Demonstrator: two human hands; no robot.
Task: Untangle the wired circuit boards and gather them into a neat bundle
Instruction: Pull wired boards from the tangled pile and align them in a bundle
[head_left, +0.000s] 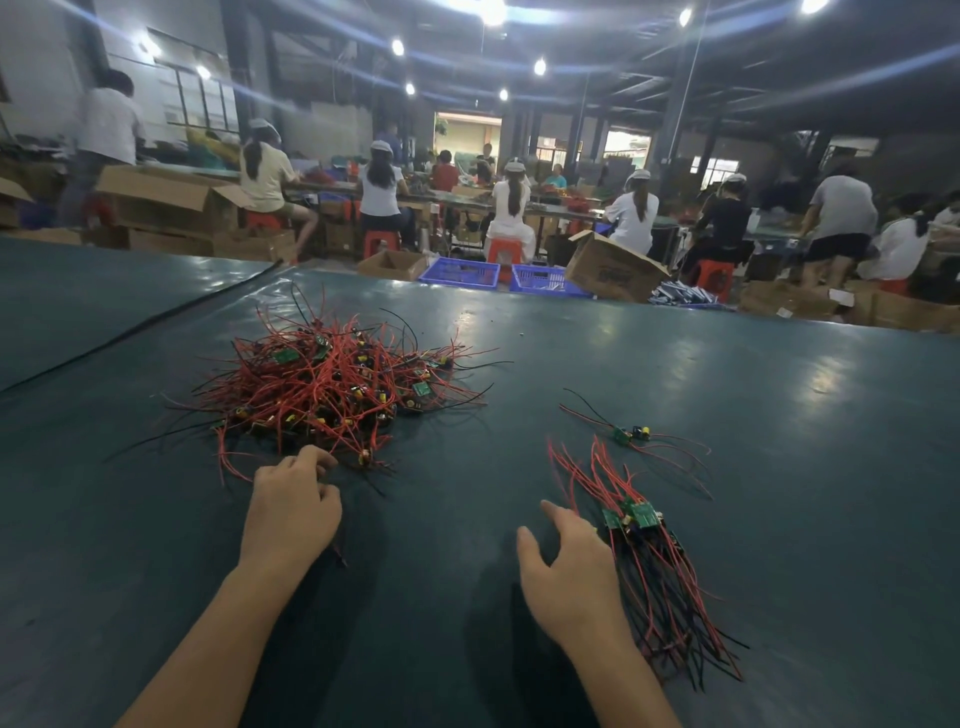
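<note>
With left grip (293, 512) curled on a wire (338, 552) at the near edge of the pile (332, 384) on the table (727, 395) and right grip (566, 566) slack, empty, beside the bundle (657, 577), risks dragging the tangle or tearing a lead if yanked.

From my remote seat I can read no text anywhere in this view. The tilted brown cardboard box (613, 270) beyond the far edge of the tabletop has a dark printed mark on its side, but it is too blurred to make out. The small green circuit boards (641, 515) in the bundle are too small in the view for me to make out any lettering or numbers on them.
</note>
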